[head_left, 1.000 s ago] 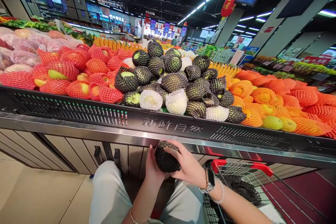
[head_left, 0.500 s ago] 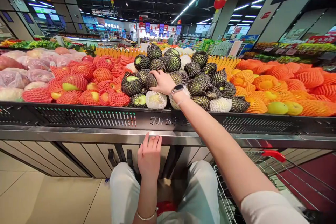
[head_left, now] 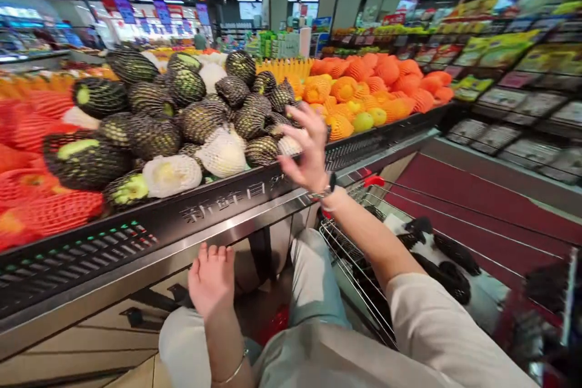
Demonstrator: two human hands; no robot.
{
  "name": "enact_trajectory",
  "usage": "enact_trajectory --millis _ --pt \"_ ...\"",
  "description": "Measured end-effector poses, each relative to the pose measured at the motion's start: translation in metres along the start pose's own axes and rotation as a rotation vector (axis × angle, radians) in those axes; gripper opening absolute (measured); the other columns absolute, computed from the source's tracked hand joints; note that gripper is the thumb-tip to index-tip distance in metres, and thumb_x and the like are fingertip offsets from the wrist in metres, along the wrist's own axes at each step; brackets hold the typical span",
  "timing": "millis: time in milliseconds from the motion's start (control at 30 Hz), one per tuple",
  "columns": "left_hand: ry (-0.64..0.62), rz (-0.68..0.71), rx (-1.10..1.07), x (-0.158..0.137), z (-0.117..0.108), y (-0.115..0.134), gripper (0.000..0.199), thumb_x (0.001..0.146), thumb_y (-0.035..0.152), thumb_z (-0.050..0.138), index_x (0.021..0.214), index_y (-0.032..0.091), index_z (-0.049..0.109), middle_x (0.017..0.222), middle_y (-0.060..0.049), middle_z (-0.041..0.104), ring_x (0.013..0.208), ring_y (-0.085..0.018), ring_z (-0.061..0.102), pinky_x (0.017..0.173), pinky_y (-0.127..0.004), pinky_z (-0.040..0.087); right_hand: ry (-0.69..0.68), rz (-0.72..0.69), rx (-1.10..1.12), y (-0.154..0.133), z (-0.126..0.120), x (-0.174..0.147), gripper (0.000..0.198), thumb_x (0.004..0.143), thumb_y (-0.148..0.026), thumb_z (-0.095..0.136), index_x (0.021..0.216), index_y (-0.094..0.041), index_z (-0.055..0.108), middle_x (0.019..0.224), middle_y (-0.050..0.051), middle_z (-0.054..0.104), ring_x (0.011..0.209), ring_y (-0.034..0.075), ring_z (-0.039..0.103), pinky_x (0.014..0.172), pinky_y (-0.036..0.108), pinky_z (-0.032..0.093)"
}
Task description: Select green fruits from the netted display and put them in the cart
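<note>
Several dark melons in black foam nets (head_left: 154, 133) are heaped on the fruit stand. Some pale ones in white foam nets, such as this white-netted melon (head_left: 173, 176), lie along its front. My right hand (head_left: 309, 151) is raised over the stand's front edge, right of the white-netted fruit. Its fingers are spread and curved, with nothing seen in them, and slightly blurred. My left hand (head_left: 213, 279) is just below the steel edge (head_left: 236, 227), fingers apart from any fruit and holding nothing. Whether its fingertips touch the edge is unclear.
A wire shopping cart (head_left: 359, 279) with a red corner (head_left: 374, 180) stands at my right, black and white items (head_left: 436, 254) inside. Orange-netted fruit (head_left: 344, 90) lies right of the melons, red-netted fruit (head_left: 54, 215) left. Shelves of packaged goods (head_left: 504, 66) stand beyond the cart.
My right hand has left the melon it was on and moved right, toward me, with its fingers opened. The view has turned right, showing more of the cart. My left hand stays by the edge.
</note>
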State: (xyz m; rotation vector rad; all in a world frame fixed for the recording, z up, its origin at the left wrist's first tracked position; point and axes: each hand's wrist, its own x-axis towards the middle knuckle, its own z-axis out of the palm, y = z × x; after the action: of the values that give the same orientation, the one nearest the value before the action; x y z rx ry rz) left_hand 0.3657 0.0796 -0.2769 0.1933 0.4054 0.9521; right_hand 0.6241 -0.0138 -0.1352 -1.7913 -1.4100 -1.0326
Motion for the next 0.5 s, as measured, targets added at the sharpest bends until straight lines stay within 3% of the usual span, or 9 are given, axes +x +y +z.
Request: enact_trajectory --millis 67,133,233,300,367,500 --pt "-0.001 0.012 -0.01 0.01 -0.004 0.001 0.021 0.08 0.025 0.05 0.098 0.019 0.057 0.074 0.0 0.06 0.067 -0.015 0.059 0.074 -0.031 0.052 0.064 0.336 -0.147 0.069 -0.031 -0.055 0.049 0.099 -0.046 0.031 0.139 -0.02 0.042 0.148 0.013 0.035 0.146 0.035 0.026 0.116 0.061 0.02" --pt "-0.021 0.021 -0.021 0.019 -0.006 0.001 0.02 0.076 0.024 0.053 0.096 0.019 0.055 0.07 0.002 0.057 0.06 -0.013 0.054 0.064 -0.027 0.049 -0.116 0.767 -0.337 0.13 -0.063 -0.106 0.044 0.101 -0.033 0.023 0.135 -0.014 0.044 0.144 0.019 0.04 0.14 0.029 0.035 0.114 0.051 0.03" --pt "-0.036 -0.032 -0.026 0.028 -0.008 -0.005 0.017 0.073 0.018 0.054 0.09 0.018 0.053 0.061 0.004 0.05 0.05 -0.01 0.045 0.05 -0.022 0.04 -0.357 0.952 -0.358 0.18 -0.103 -0.173 0.034 0.1 -0.023 0.032 0.114 -0.007 0.059 0.116 0.023 0.06 0.117 0.029 0.055 0.1 0.048 0.044" --pt "-0.055 -0.088 -0.019 0.031 -0.009 -0.011 0.013 0.073 0.014 0.053 0.085 0.018 0.051 0.056 0.006 0.045 0.047 -0.009 0.042 0.047 -0.02 0.036 -0.571 1.003 -0.3 0.185 -0.114 -0.21 0.022 0.098 -0.026 0.049 0.103 -0.011 0.064 0.102 0.015 0.066 0.098 0.024 0.063 0.087 0.041 0.052" --pt "-0.083 -0.133 -0.014 0.033 -0.01 -0.018 0.01 0.074 0.011 0.052 0.081 0.018 0.049 0.054 0.007 0.041 0.045 -0.008 0.04 0.045 -0.019 0.033 -0.789 1.004 -0.211 0.175 -0.108 -0.24 0.021 0.096 -0.032 0.06 0.107 -0.015 0.064 0.104 0.006 0.067 0.09 0.017 0.066 0.081 0.037 0.056" --pt "-0.081 -0.176 -0.016 0.032 -0.012 -0.026 0.011 0.078 0.007 0.049 0.079 0.018 0.048 0.053 0.007 0.04 0.044 -0.008 0.039 0.044 -0.019 0.032 -1.115 0.899 -0.02 0.135 -0.062 -0.277 0.028 0.096 -0.034 0.061 0.117 -0.016 0.062 0.115 0.007 0.066 0.096 0.019 0.067 0.083 0.038 0.058"
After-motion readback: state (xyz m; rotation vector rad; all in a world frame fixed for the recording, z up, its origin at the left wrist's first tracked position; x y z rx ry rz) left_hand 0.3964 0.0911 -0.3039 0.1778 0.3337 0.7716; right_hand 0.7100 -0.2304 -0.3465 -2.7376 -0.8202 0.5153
